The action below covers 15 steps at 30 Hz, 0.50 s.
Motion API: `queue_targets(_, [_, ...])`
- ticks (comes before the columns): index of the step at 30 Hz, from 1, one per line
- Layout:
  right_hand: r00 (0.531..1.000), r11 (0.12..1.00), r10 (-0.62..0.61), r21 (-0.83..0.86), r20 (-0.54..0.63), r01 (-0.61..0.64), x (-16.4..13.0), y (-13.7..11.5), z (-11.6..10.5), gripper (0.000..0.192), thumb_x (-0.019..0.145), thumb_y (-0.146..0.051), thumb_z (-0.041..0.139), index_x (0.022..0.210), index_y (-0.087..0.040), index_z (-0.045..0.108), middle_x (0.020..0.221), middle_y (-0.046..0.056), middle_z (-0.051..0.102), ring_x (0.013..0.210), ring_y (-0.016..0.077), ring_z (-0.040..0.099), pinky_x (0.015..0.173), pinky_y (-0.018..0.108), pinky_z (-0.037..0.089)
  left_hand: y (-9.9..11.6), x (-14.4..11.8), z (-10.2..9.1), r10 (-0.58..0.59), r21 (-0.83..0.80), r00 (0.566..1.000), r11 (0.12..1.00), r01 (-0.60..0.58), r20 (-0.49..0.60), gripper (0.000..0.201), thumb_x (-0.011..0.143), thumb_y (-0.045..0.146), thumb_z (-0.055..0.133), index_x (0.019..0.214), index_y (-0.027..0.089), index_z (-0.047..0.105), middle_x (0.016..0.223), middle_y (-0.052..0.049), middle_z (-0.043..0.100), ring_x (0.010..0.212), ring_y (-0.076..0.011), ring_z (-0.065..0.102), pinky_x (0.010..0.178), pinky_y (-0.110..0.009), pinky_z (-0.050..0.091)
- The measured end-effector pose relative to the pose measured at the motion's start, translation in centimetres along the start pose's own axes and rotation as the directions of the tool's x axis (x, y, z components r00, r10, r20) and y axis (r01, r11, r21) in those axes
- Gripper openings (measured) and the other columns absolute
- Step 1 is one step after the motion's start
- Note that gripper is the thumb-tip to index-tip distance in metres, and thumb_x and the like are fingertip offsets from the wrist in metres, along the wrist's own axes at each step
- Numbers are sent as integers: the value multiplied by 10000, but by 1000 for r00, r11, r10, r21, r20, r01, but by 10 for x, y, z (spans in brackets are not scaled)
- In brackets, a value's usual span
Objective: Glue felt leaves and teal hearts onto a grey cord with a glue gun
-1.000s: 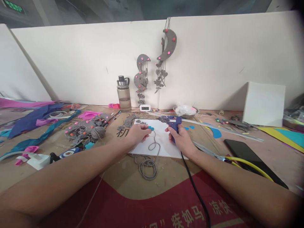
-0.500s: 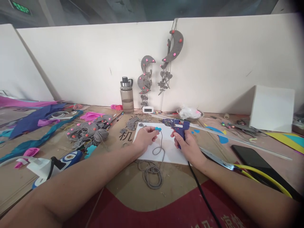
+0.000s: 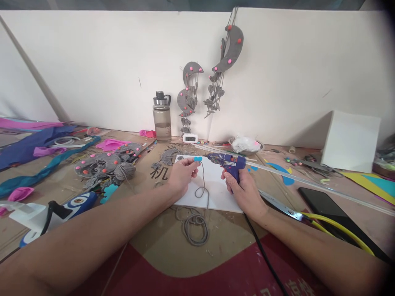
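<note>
Between the thumb and fingers of my left hand (image 3: 182, 176) is a small blue felt heart (image 3: 198, 159). A grey cord (image 3: 203, 181) hangs down from the heart and curls over a white board (image 3: 220, 193). Its loose coils (image 3: 196, 228) lie on the cardboard in front. My right hand (image 3: 243, 187) is wrapped round the handle of a dark blue glue gun (image 3: 230, 162). The nozzle points left at the heart, a small gap apart from it. A clear glue stick (image 3: 277, 170) juts out of the gun's back, and a black cable runs down from the handle.
Yellow-handled scissors (image 3: 291, 211) and a black phone (image 3: 324, 209) lie by my right forearm. A bottle (image 3: 162, 119) and a small clock (image 3: 190, 138) stand at the back. Grey moon hangings (image 3: 233, 51) hang on the white wall. Left are grey felt pieces (image 3: 108, 162) and a power strip (image 3: 66, 211).
The view has tilted down and shifted a little. The glue gun's nozzle and the heart remain close together; both hands keep their holds.
</note>
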State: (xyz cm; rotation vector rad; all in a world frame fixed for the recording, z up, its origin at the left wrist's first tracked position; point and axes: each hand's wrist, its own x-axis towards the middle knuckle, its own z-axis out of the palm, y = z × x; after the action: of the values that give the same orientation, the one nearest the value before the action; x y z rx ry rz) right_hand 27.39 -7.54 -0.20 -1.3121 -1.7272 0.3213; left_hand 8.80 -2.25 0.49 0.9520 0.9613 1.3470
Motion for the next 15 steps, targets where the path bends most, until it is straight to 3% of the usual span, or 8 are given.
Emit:
queue_targets(3, [999, 1000, 6, -6, 54, -5, -1, -4, -1, 328, 918, -473, 400, 1021, -197, 543, 741, 43, 604, 714, 202, 569, 727, 353, 437, -1, 1, -1, 14, 4, 1000, 1000, -14, 10, 171, 649, 216, 704, 762, 110, 630, 704, -17, 600, 511, -40, 449, 473, -203, 307])
queue_targets(8, [998, 997, -38, -66, 51, 41, -1, -11, -2, 317, 898, -468, 405, 984, -192, 536, 926, 106, 629, 815, 231, 581, 746, 360, 444, -5, 4, -2, 70, 13, 997, 997, -70, 17, 190, 647, 218, 708, 780, 122, 611, 704, -7, 598, 508, -46, 455, 480, -217, 318])
queue_targets(15, [995, 992, -85, -93, 48, 89, -2, -10, 0, 353, 906, -440, 418, 1109, -165, 507, 1003, 131, 650, 882, 250, 593, 787, 373, 450, -4, 2, 0, 92, 26, 996, 995, -92, -8, 171, 641, 144, 687, 770, 131, 575, 624, 25, 561, 477, -46, 431, 471, -217, 303])
